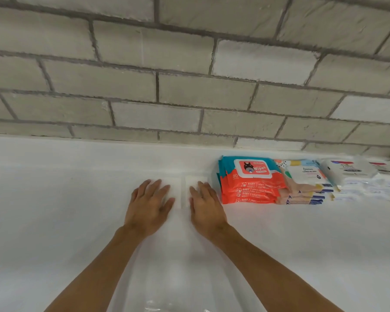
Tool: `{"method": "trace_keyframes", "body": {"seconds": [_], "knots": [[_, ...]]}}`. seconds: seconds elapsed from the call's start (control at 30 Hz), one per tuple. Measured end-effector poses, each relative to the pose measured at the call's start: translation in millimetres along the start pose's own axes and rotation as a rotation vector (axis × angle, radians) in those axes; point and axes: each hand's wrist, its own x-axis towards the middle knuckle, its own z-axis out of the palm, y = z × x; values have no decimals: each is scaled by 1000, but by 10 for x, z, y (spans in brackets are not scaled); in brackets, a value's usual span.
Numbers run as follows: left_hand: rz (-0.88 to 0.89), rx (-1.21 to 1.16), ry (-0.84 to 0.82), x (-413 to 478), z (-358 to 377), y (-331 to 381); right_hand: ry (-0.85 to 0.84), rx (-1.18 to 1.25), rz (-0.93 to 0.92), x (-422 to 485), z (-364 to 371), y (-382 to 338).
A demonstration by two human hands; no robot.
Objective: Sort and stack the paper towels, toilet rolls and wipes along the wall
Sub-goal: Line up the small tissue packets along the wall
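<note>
Presently, the sorting stands partly done. At centre right of the frame, a stack of orange-and-teal baby wipes packs (251, 185) sits squared against the base of the brick wall (189, 86). Just beside it to the right is a second stack of wipes packs with a multicoloured print (306, 185), and further right, toward the frame edge, lie white packs (349, 171) over more clear-wrapped white goods; that corner is blurred, so their kind cannot be confirmed. All three groups follow the wall in one row on the white tabletop (54, 210).

No loose paper towels or toilet rolls are identifiable in view. What remains of the task therefore cannot be fully assessed from here.

Two flat white packs (181, 190) lie side by side at frame centre, immediately left of the orange stack, and appear to be the items in hand. They are nearly the same white as the surface, so their edges are faint.

Both arms reach forward from the lower frame. The left hand (149, 203) lies palm down on the left pack, its fingers (154, 188) extended and spread, grasping nothing. The right hand (206, 206) lies likewise flat on the right pack, fingers straight and released, close to the orange stack. The pose suggests pressing or aligning rather than lifting.
</note>
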Motion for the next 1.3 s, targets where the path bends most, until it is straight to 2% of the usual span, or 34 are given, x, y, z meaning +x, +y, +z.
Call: {"method": "trace_keyframes", "body": {"seconds": [0.23, 0.47, 0.83, 1.0, 1.2, 1.3], "knots": [[-35, 93, -119, 76, -36, 200, -75, -61, 29, 12, -50, 76], [-48, 115, -125, 91, 4, 330, -151, -93, 85, 40, -83, 138], [-20, 117, -135, 84, -17, 350, -169, -149, 49, 35, -49, 194], [2, 89, -121, 34, -90, 372, -132, -85, -6, -37, -135, 223], [43, -2, -47, -216, -308, 464, 54, 118, -129, -406, -262, 283], [108, -66, -76, -424, -444, 608, 107, 165, -162, -623, -431, 364]]}}
